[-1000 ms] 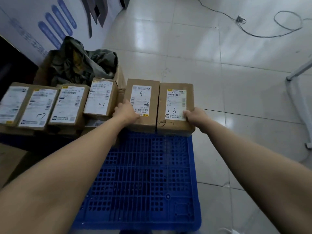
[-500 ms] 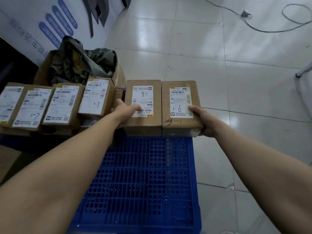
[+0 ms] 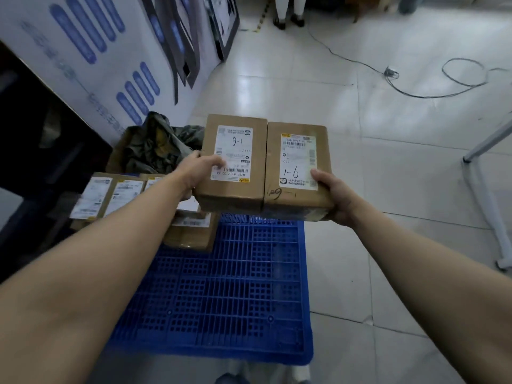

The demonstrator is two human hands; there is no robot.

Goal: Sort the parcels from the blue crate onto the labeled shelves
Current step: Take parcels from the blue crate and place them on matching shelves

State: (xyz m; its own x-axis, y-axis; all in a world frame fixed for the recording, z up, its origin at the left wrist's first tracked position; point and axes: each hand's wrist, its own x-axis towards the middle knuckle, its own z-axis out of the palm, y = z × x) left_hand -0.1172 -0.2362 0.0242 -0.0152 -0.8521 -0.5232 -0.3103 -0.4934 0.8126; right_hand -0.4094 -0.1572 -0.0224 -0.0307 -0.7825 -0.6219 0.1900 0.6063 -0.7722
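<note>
Together, two brown white-labelled parcels (image 3: 235, 195), clasped by left fingers (image 3: 213, 162) and right fingers (image 3: 318, 174)

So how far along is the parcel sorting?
Early or midway, I'd guess. Done: nothing provable, since no shelves are in view. In hand: two white-labelled brown cardboard parcels held side by side above the blue plastic grid crate, the left parcel in the left hand, the right parcel in the right hand. Left: several more labelled cardboard parcels lying by the crate's far left corner.
</note>
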